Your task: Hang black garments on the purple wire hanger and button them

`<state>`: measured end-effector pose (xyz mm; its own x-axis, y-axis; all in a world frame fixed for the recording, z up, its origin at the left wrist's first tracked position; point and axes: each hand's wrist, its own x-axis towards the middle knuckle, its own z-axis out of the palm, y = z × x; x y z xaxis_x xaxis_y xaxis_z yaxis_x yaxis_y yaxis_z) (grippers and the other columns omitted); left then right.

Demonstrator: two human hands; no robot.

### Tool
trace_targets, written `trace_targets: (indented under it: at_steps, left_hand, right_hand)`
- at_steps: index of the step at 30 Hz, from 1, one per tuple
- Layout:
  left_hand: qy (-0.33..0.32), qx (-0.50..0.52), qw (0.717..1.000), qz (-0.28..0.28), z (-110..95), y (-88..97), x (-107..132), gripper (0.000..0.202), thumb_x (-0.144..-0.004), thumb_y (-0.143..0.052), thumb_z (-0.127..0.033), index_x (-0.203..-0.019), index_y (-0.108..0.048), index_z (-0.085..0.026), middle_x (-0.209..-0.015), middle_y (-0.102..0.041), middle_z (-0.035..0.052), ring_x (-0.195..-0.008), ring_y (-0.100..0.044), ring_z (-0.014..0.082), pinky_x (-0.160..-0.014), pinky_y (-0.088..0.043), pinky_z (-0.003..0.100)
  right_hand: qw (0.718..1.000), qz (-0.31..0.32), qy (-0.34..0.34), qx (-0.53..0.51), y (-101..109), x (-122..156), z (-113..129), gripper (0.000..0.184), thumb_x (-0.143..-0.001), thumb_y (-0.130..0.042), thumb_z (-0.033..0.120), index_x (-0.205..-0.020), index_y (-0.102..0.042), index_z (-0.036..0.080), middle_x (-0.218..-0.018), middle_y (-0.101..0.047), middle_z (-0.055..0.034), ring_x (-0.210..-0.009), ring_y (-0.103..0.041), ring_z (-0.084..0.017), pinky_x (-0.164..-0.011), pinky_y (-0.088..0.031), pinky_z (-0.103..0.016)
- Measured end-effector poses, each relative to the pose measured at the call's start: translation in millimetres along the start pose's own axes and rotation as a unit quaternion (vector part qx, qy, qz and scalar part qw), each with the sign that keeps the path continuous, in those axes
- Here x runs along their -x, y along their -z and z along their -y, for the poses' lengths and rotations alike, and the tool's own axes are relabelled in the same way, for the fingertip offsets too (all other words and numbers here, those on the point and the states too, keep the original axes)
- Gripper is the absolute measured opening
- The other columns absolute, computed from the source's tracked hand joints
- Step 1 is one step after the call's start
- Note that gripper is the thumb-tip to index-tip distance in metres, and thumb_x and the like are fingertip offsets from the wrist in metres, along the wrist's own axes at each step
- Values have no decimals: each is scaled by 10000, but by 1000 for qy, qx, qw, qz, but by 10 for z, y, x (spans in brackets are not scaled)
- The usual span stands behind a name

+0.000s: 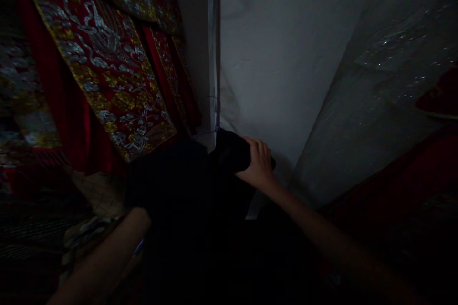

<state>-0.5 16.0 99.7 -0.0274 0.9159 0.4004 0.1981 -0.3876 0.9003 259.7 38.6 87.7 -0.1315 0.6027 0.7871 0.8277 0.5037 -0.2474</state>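
Observation:
A black garment (171,176) hangs in the middle of the view, its lower part lost in the dark. Above it shows a thin purple hanger (207,132), close to a vertical pipe or strip on the wall. My right hand (260,164) is closed over the right shoulder side of the garment, fingers curled round the cloth. From the lower left comes my left forearm (118,243). Black cloth covers my left hand, so its fingers are hidden.
Red embroidered cloths (110,52) with gold and silver patterns hang on the left. A pale wall (279,47) rises ahead, with a narrow vertical pipe (216,38). Shiny clear plastic sheeting (379,86) hangs at right, near red fabric (411,167). The light is very dim.

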Motion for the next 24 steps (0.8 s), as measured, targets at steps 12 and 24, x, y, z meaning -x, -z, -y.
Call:
trace_targets:
  at_steps: [12, 24]
  left_hand:
    - [233, 191, 953, -18, 463, 107, 250, 607, -759, -809, -484, -1265, -644, -192, -1379, -638, 130, -1365, -518, 325, -1173, -374, 446]
    - [331, 279, 896, -102, 499, -270, 867, 535, -741, -822, -213, -1235, -616, -207, -1203, -731, 92, -1124, -696, 273, -1017, -544, 426]
  right_hand:
    - [998, -2, -3, 59, 217, -751, -26, 974, -585, -821, 391, -1441, -424, 151, -1298, -526, -200, -1213, -474, -411, -1014, -383, -574]
    - [868, -93, -361, -328, -337, 1029, 446, 344, -858, -581, 560, -820, -569, 218, -764, -600, -37, -764, -587, -217, -745, -483, -348]
